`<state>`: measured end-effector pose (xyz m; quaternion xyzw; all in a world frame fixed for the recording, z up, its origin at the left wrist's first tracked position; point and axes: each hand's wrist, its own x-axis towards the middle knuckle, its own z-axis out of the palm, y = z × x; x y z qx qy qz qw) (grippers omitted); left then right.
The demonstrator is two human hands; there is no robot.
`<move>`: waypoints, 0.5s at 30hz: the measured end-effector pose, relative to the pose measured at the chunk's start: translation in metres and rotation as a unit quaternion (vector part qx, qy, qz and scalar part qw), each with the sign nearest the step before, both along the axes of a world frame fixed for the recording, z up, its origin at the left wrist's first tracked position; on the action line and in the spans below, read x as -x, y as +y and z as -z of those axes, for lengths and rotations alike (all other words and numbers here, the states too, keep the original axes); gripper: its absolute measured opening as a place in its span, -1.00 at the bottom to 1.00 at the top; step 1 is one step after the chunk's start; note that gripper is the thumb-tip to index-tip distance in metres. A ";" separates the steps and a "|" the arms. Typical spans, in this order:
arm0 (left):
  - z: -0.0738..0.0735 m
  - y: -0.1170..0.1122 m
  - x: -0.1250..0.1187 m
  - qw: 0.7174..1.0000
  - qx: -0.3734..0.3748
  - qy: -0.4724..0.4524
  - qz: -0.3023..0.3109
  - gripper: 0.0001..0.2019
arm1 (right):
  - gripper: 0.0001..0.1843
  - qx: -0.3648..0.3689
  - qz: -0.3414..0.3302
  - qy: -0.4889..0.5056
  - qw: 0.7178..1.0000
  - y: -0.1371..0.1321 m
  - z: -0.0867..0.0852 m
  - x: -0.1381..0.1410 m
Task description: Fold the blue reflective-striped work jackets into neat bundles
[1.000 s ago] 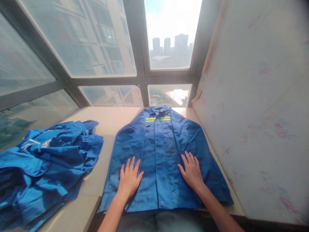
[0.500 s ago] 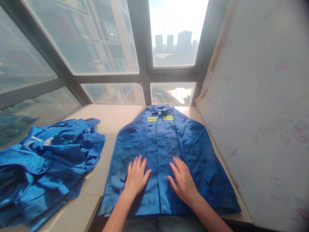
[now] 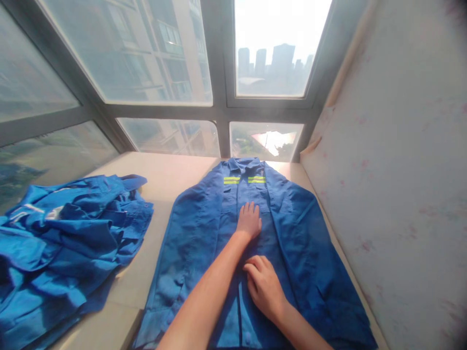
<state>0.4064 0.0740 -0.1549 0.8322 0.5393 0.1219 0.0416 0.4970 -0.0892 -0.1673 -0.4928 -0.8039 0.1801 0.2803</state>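
Note:
A blue work jacket (image 3: 204,243) lies spread front side up, collar toward the window, with yellow-green stripes across its chest. My left hand (image 3: 250,219) rests flat on the upper front, fingers extended, a little below the chest pockets. Its forearm crosses the lower left part of the jacket. Closer to me, my right hand (image 3: 266,287) is at the front placket with its fingers curled in. Whether cloth is pinched under those fingers is hidden.
A crumpled pile of blue clothing (image 3: 80,238) lies at the left on the pale ledge (image 3: 160,170). Framed windows (image 3: 219,73) rise behind and to the left. A wall with flowered paper (image 3: 394,194) borders the jacket's right side.
My left hand has slid forward and right to the jacket's upper middle. My right hand has moved slightly left and toward me, its fingers now curled. The view has shifted slightly.

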 end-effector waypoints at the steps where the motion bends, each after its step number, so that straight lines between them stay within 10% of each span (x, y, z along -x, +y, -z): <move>1: 0.003 0.012 -0.002 1.000 -0.003 -0.004 -0.014 -0.39 | -0.69 -0.001 0.000 0.002 1.000 -0.002 0.002 0.001; 8: 0.019 0.035 0.010 0.995 -0.030 -0.008 -0.098 -0.40 | -0.78 0.048 -0.037 -0.059 0.996 0.008 -0.018 -0.006; 15: 0.026 0.001 0.037 1.000 -0.013 0.024 -0.013 -0.39 | -0.61 -0.010 0.005 -0.115 0.993 0.160 -0.021 -0.008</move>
